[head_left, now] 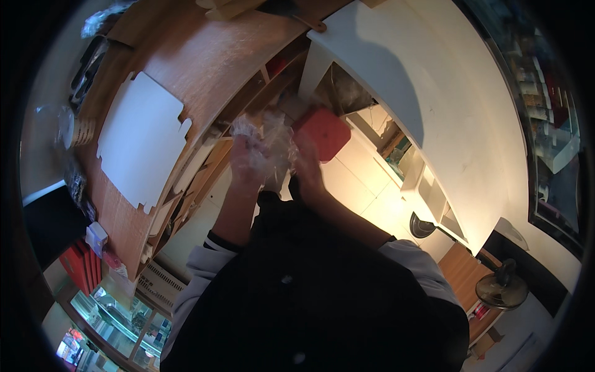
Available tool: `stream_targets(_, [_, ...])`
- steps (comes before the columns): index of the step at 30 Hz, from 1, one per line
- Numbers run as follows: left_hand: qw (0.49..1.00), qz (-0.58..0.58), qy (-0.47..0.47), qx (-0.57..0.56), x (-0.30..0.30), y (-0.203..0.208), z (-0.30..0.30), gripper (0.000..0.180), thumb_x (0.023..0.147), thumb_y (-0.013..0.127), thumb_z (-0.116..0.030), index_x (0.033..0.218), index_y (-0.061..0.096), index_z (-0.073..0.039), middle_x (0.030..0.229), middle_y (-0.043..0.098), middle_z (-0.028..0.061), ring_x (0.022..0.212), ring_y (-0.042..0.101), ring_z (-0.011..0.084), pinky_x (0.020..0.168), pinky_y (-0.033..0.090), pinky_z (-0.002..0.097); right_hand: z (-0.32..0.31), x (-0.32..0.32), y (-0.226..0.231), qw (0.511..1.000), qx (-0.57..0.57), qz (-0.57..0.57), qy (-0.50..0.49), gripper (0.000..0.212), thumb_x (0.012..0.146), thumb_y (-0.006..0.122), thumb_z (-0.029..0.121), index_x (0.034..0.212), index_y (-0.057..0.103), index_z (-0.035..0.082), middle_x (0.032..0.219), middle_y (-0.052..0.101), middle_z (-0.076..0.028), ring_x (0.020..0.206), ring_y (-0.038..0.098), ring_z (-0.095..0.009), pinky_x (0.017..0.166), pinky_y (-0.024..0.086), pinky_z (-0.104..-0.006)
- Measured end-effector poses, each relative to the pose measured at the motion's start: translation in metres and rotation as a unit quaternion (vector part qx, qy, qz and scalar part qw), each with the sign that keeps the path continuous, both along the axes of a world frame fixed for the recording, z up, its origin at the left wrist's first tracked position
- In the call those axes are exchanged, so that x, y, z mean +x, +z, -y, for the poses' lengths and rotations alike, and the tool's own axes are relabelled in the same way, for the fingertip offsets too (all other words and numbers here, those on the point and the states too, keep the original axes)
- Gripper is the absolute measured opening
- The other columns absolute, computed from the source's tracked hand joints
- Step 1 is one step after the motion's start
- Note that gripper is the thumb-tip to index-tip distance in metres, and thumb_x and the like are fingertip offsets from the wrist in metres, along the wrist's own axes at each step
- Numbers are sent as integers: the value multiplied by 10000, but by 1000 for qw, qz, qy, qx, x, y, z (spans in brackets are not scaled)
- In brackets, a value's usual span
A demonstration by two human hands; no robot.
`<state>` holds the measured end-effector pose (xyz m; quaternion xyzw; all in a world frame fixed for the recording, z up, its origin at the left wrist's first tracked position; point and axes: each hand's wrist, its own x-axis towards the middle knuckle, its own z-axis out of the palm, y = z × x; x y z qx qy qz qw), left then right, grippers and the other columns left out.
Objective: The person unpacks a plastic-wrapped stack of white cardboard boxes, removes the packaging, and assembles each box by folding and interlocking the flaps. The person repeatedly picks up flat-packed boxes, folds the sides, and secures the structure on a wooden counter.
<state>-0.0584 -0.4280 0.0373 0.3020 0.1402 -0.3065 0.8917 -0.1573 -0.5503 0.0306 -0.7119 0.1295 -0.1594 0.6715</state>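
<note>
My left hand and my right hand are raised close together in front of my body. Crumpled clear plastic lies between them, thin and shiny like film or a bag. Its exact kind is too blurred to make out. The fingers of my left hand are wrapped in or around it, partly hidden by its folds. My right hand closes on its right side, with the fingers smeared by motion.
A red stool stands on the tiled floor just beyond my right hand. To the left, a flat white cardboard sheet lies on a wooden counter. A white counter curves along the right, with a fan lower down.
</note>
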Motion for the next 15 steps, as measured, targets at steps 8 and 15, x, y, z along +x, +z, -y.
stream_targets(8, [618,590,-14,519,-33,-17,67,407,936,474,-217,1286,431,-14,1272,452,177,1184,449,313,1007,351,399,-4,3,35,992,100,-62,-34,527,1001,356,314,1435,284,23,1421,363,-154,1318,350,-251,1084,288,-365])
stream_targets(15, [733,561,-149,354,-62,-14,114,417,945,441,-297,1268,497,-39,1281,476,200,1170,479,310,975,376,387,49,-11,-72,700,684,204,-13,478,1008,293,383,1343,423,69,1153,542,-103,1047,538,-211,905,456,-354])
